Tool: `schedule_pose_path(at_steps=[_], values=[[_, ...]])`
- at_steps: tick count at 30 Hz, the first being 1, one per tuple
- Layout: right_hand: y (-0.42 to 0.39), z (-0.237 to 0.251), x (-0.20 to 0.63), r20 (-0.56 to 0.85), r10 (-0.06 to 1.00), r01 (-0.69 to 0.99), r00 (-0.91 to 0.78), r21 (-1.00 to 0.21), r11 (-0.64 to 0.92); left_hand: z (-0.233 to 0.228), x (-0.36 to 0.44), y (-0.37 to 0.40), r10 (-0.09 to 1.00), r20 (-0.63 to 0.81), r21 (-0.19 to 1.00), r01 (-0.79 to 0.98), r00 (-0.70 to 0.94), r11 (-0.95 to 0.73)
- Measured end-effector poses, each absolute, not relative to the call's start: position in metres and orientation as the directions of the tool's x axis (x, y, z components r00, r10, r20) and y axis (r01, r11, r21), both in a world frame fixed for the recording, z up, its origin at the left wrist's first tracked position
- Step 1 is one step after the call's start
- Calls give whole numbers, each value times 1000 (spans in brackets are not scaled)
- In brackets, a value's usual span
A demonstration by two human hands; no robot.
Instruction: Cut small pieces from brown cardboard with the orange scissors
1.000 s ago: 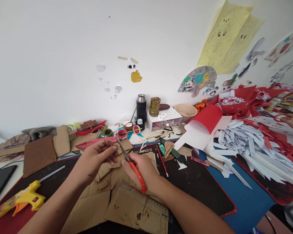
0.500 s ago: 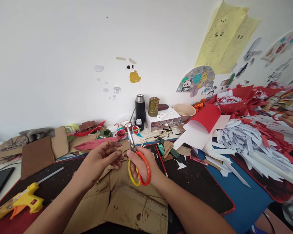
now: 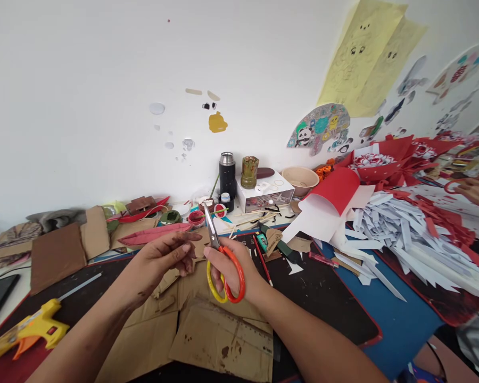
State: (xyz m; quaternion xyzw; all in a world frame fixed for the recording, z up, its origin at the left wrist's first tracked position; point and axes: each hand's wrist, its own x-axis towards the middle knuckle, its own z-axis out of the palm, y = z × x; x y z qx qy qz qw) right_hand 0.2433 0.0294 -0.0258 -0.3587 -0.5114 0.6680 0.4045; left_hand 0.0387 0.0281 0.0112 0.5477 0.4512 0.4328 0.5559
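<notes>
My right hand (image 3: 233, 268) holds a pair of scissors (image 3: 232, 276) with one red and one yellow handle loop. The blades point up and away from me and look closed or nearly so. To their left is my left hand (image 3: 165, 263), its thumb and fingers drawn together in a pinch. What those fingers hold, if anything, is hidden or too small to name. Dark smudges mark the fingers and wrist. Below both hands lie pieces of brown cardboard (image 3: 207, 340), stained in spots, with a clear ruler (image 3: 239, 331) on top.
A yellow glue gun (image 3: 35, 330) lies at left. Behind my hands stand a black flask (image 3: 227, 178), paint pots (image 3: 197, 217) and a white box (image 3: 263, 197). White paper strips (image 3: 403, 234) are heaped at right, near another person's hand (image 3: 477, 190).
The view has shifted slightly. The left fingers have drawn a little closer together; the scissors stay in my right hand almost unmoved.
</notes>
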Motion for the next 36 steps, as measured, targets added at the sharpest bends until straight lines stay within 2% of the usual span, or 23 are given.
schedule_pose_path(at_steps=[8, 36], values=[[28, -23, 243, -63, 903, -162, -426, -976, -145, 16, 38, 26, 942, -48, 993, 116, 332, 10], [27, -23, 244, -85, 869, -210, -488, -955, -211, 21, 43, 25, 958, -14, 995, 101, 287, -16]])
